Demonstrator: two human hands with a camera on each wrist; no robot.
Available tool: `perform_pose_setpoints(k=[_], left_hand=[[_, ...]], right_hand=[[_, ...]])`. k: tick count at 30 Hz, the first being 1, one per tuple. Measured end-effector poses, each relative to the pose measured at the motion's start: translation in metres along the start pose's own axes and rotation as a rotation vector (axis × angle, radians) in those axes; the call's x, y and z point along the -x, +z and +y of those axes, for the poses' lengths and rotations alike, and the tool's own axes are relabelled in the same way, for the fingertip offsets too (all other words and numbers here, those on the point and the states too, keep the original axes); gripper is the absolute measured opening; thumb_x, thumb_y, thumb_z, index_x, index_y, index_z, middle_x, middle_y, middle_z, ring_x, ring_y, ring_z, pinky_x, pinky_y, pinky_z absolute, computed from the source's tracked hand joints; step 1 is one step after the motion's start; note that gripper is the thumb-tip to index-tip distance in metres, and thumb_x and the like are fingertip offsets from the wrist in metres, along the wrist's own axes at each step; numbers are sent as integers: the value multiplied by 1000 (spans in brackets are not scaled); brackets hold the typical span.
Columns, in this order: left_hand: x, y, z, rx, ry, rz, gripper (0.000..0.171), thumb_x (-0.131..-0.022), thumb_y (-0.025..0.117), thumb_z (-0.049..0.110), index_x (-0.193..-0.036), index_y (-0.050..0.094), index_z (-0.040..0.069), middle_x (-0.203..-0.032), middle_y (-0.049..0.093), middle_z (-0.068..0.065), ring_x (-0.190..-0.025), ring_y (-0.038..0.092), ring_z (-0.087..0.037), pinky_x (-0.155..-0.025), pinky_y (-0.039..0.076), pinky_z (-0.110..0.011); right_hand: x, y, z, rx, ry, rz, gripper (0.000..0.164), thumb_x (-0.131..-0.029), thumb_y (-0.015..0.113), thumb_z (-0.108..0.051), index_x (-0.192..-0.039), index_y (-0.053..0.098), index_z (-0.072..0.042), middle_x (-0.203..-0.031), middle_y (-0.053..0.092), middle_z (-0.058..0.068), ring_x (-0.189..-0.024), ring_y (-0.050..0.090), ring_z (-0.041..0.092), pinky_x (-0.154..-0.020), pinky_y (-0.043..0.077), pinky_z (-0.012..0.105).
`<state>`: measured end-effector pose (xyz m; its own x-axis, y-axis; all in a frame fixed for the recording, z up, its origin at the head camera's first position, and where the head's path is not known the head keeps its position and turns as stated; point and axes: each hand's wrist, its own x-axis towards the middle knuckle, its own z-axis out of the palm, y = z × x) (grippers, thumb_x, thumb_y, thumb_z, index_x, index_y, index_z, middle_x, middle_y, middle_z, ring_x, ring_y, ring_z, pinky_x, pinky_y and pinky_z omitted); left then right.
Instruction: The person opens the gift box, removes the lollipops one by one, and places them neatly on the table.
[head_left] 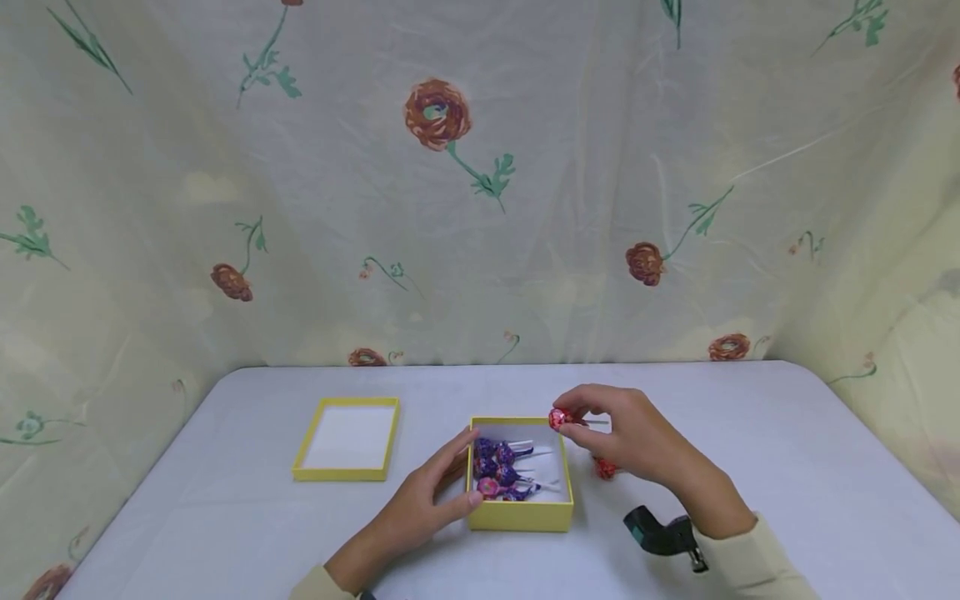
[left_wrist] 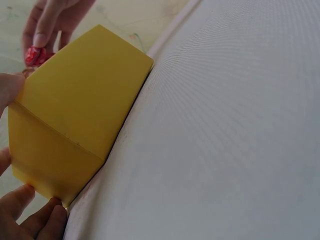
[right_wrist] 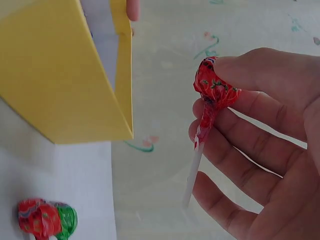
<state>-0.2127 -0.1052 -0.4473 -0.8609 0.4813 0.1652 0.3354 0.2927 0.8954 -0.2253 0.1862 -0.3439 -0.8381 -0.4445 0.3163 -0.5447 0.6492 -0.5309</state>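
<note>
My right hand [head_left: 626, 433] pinches a red-wrapped lollipop [right_wrist: 215, 87] by its head, its white stick trailing back under the fingers. It is held just above the right rim of a yellow box [head_left: 520, 518]. Inside the box lie several purple-wrapped lollipops [head_left: 506, 475] and a pink one [head_left: 487, 487], sticks pointing right. My left hand [head_left: 420, 504] grips the box's left side, thumb at the near corner and fingers along the wall, as the left wrist view also shows.
A yellow-rimmed lid [head_left: 340, 475] lies on the white table left of the box. Right of the box, partly under my right hand, lie a red lollipop [right_wrist: 37, 217] and a green one [right_wrist: 66, 220]. A floral curtain [head_left: 525, 275] hangs behind the table.
</note>
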Motion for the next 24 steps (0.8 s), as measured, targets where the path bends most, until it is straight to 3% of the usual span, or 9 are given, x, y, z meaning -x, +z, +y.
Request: perform_pose_setpoints(k=[17, 24], left_hand=[[0, -1, -1, 12, 47, -4, 74, -92, 66, 24, -154, 27, 22, -159, 22, 2, -139, 35, -19, -114, 32, -32], [0, -1, 0, 14, 47, -6, 74, -92, 66, 25, -154, 26, 22, -158, 22, 2, -139, 35, -17, -114, 31, -32]], right_hand=[[4, 0, 24, 44, 118, 74, 22, -87, 73, -19, -108, 71, -10, -100, 69, -1, -92, 64, 17, -86, 56, 48], [4, 3, 35, 54, 176, 78, 24, -87, 73, -18, -109, 70, -9, -100, 69, 1, -92, 63, 19, -83, 58, 44]])
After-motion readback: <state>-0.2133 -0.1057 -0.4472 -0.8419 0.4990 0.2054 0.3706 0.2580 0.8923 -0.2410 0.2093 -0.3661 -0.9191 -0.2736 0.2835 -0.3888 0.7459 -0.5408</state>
